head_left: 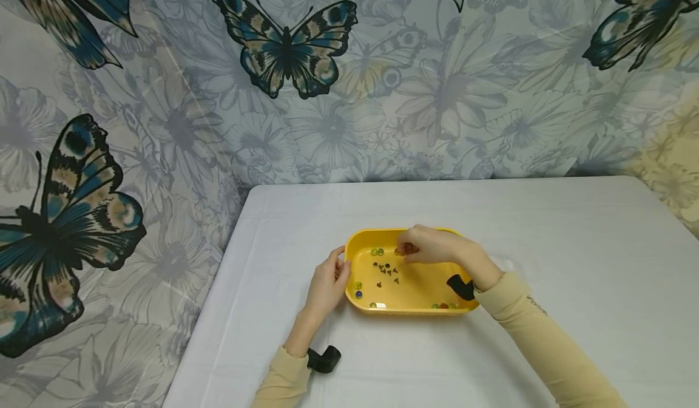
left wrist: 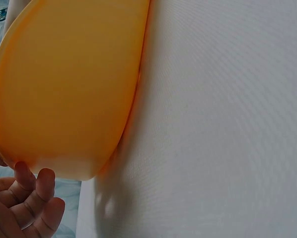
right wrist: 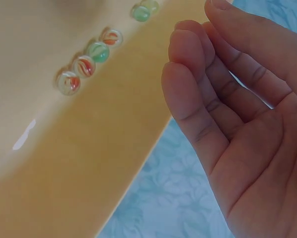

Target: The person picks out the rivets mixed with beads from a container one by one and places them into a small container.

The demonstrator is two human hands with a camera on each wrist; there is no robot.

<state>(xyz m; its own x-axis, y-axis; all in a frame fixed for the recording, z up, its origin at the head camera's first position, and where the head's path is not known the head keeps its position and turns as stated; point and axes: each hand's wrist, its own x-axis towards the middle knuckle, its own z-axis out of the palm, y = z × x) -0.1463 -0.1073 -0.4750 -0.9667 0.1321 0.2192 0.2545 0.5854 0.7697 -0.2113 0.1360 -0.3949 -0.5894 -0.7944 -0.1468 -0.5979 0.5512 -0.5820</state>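
Observation:
A yellow tray (head_left: 426, 286) sits on the white table, with glass marbles and several small dark pieces (head_left: 388, 269) in it. My left hand (head_left: 330, 277) grips the tray's left end, the fingers against its outer wall. Over the tray's back part is my right hand (head_left: 428, 244), its fingers bent, the fingertips close by an orange marble (head_left: 397, 251). In the right wrist view nothing shows between the bent fingers (right wrist: 183, 91) and the thumb. Beside them, orange-striped marbles (right wrist: 83, 66) and a green marble (right wrist: 98, 51) lie in a row along the tray wall.
Yellow-green marbles (head_left: 377, 252) lie at the tray's back left, a blue marble (head_left: 358, 294) at its left end. More marbles (head_left: 444, 306) rest along the front wall. White cloth covers the table (head_left: 573, 262); a butterfly-patterned backdrop (head_left: 338, 129) hangs behind.

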